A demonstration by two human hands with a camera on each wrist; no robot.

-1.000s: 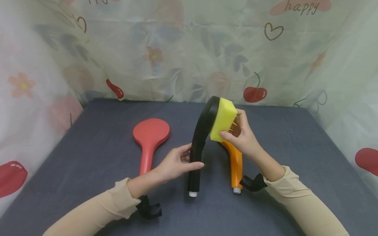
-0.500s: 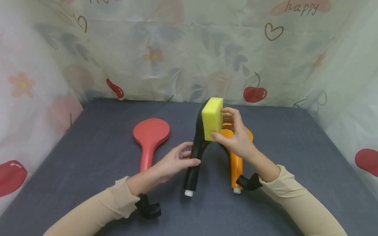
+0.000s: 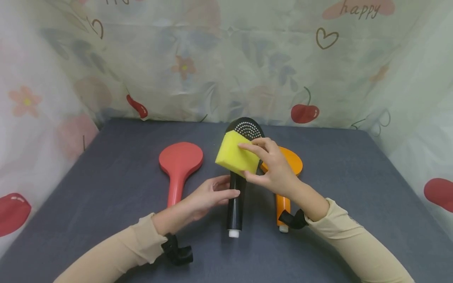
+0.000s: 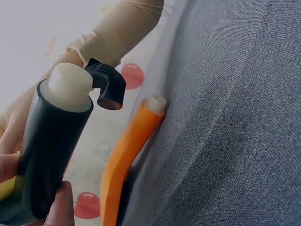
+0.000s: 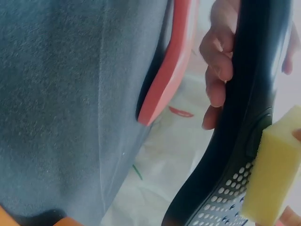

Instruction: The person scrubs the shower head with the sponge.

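Above the tabletop [image 3: 106,184], the left hand [image 3: 212,194] is gripping a black shower head [image 3: 235,214]; the right hand [image 3: 276,167] is pinching a yellow sponge [image 3: 233,153] against it, risking a drop if that pinch slackens.

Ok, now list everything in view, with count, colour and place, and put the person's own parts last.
Black shower head: 1, black with pale nozzles, held up in the left hand
Sponge: 1, yellow, in the right hand, at the black shower head's nozzle face
Red shower head: 1, red, on the table, left
Orange shower head: 1, orange, on the table, right, partly hidden
Table: 1, dark grey, beneath
Backdrop: patterned sheeting, pale, behind and at both sides; panel count unclear
Wrist mounts: 2, black, one per wrist
Sleeves: 2, beige, on both arms
Left hand: 1, bare, on the black handle
Right hand: 1, bare, pinching the sponge
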